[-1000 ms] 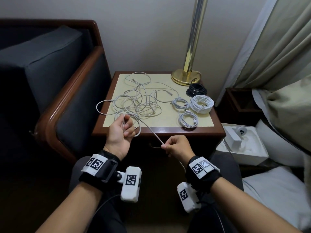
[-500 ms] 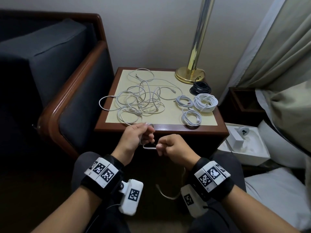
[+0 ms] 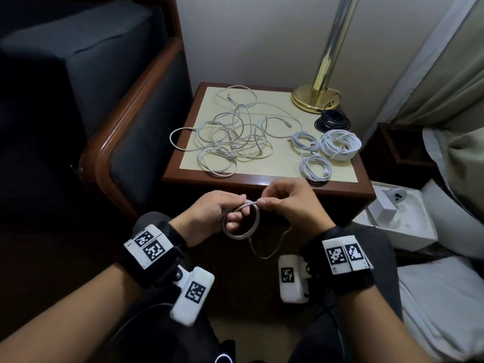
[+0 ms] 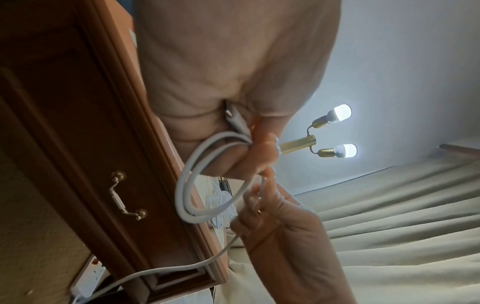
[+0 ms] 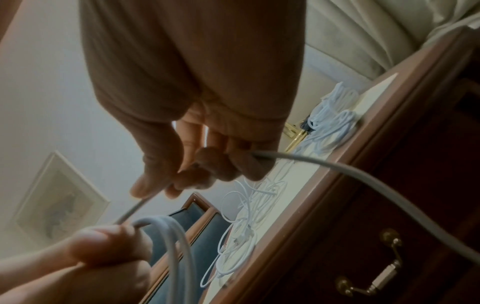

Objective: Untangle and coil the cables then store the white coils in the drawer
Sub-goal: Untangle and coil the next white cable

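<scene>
In front of the nightstand my left hand (image 3: 221, 214) grips a small coil of white cable (image 3: 242, 230) (image 4: 187, 185), its loops hanging below my fingers. My right hand (image 3: 284, 203) pinches the same cable (image 5: 324, 164) just right of the coil; the loose tail (image 3: 269, 251) sags below. A tangle of white cables (image 3: 233, 137) lies on the left of the nightstand top (image 3: 337, 176). Three white coils (image 3: 340, 144) sit at its right, with a black coil (image 3: 332, 121) behind them. The drawer (image 4: 78, 144) under the top is closed, with a brass handle (image 4: 124, 197) (image 5: 374, 267).
A brass lamp base (image 3: 315, 96) stands at the nightstand's back right corner. A dark armchair (image 3: 86, 82) with a wooden arm is at the left. At the right are curtains (image 3: 432, 74), bedding (image 3: 445, 297) and a white box (image 3: 398, 218) on the floor.
My hands have come together in front of the nightstand. The cable that ran straight between them is now wound into a small coil in my left hand.
</scene>
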Tool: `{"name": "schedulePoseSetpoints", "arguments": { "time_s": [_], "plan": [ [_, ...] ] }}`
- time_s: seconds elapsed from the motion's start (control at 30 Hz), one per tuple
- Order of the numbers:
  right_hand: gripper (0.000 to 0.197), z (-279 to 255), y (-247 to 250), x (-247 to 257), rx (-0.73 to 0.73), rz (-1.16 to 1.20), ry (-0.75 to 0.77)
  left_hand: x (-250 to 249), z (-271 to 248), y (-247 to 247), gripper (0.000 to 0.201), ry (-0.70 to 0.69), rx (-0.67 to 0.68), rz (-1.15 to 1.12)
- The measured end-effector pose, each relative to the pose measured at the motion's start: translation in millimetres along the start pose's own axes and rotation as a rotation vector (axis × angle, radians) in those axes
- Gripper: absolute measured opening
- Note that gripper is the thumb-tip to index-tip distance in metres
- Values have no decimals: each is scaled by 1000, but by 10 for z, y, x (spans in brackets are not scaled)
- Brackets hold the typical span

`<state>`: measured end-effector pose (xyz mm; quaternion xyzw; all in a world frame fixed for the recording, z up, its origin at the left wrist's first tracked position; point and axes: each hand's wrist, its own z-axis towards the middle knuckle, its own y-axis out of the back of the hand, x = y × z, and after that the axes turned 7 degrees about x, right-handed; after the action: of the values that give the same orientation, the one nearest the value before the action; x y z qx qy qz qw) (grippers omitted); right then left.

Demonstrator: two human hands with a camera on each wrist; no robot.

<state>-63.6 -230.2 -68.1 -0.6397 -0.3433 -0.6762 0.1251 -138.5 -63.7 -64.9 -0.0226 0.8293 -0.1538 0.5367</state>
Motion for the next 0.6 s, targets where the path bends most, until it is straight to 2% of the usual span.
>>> {"name": "schedulePoseSetpoints", "arguments": {
  "time_s": [0.2,0.33,0.47,0.6],
  "plan": [
    [22,-20,-105,-22,-63,-66,-29,136,-102,49,36,-27,20,12],
    [15,-47,-143,43,0,-228,-44,193,-120,32,37,-36,3,56],
    [17,-33,-188,39,-1,-349,-35,217,-127,12,36,-32,-2,56],
    [21,-35,-247,-60,-66,-210,24,202,-127,11,36,-36,-35,-66]
  ]
}}
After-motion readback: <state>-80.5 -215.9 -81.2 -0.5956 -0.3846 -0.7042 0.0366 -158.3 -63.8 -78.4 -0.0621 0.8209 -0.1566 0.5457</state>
